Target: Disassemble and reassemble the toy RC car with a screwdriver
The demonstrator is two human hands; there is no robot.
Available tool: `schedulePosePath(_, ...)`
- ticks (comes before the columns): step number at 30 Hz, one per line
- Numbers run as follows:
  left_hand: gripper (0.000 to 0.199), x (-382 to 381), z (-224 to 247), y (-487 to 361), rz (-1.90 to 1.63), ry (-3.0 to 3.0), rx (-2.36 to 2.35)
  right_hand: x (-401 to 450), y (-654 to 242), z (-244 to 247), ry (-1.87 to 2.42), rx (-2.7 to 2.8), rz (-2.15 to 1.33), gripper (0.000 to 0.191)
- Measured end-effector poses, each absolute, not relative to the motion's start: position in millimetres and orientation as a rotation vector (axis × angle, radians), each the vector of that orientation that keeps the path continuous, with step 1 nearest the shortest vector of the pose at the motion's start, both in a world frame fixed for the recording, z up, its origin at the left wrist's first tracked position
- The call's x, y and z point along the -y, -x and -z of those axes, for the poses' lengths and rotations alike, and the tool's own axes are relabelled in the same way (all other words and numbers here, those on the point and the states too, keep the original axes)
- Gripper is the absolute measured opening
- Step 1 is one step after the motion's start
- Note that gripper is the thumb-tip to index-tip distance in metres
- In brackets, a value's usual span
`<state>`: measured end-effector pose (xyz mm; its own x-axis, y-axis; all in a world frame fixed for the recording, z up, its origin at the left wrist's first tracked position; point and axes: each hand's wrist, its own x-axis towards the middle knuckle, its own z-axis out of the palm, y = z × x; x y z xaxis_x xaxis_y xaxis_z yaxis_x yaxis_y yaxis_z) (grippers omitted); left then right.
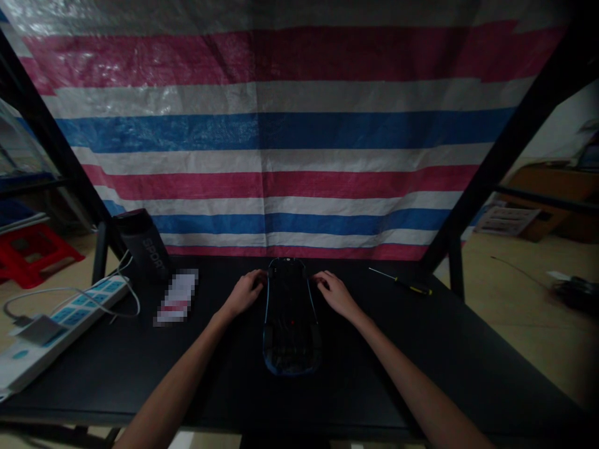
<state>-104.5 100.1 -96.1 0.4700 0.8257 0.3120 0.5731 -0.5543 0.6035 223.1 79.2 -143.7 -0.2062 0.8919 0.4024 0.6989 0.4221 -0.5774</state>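
Note:
A dark toy car (291, 305) with blue edges appears to lie wheels up on the black table, its long side pointing away from me. A small red dot shows on its underside. My left hand (245, 291) rests on the table at the car's far left side, thumb and fingers loosely bent and apart, fingertips close to the edge. On the other side my right hand (336, 294) lies in much the same pose, fingers bent and apart near the car's right edge. Whether the fingertips touch the car is too dark to tell. Neither hand grips it.
A screwdriver (412, 286) with a black and yellow handle lies to the right on the table (421, 362). At left are a power strip (70, 327) with a plugged-in cable, a dark SPORT container (143, 243) and a pixelated item (178, 298). Striped sheeting (262, 131) hangs behind.

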Motion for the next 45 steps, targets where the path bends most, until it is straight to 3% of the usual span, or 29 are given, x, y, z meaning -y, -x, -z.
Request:
schedulePosePath(16, 0.034, -91, 81, 96, -0.897, -2.322, -1.160, -58, -220, 114, 1.464, 2.005, -0.308, 0.034)
schedulePosePath(22, 0.037, -66, 46, 84, -1.109, -2.302, -1.207, -36, -222, 99, 1.492, 2.019, -0.317, 0.018)
schedulePosePath(25, 0.030, -47, 31, 70, -0.994, -2.411, -1.047, -32, -222, 89, 1.484, 1.939, -0.335, 0.013)
schedulePosePath(29, 0.031, -27, 24, 54, -0.782, -2.572, -0.865, -25, -219, 64, 1.424, 1.742, -0.281, 0.026)
schedulePosePath(34, 0.030, -21, 24, 49, -0.616, -2.593, -0.824, -4, -205, 34, 1.078, 1.504, -0.379, 0.026)
schedulePosePath(40, 0.031, -22, 24, 49, -0.578, -2.606, -0.842, 6, -196, 33, 1.083, 1.584, -0.373, 0.025)
schedulePosePath(45, 0.031, -22, 26, 50, -0.571, -2.608, -0.838, 11, -195, 32, 1.131, 1.727, -0.176, 0.024)
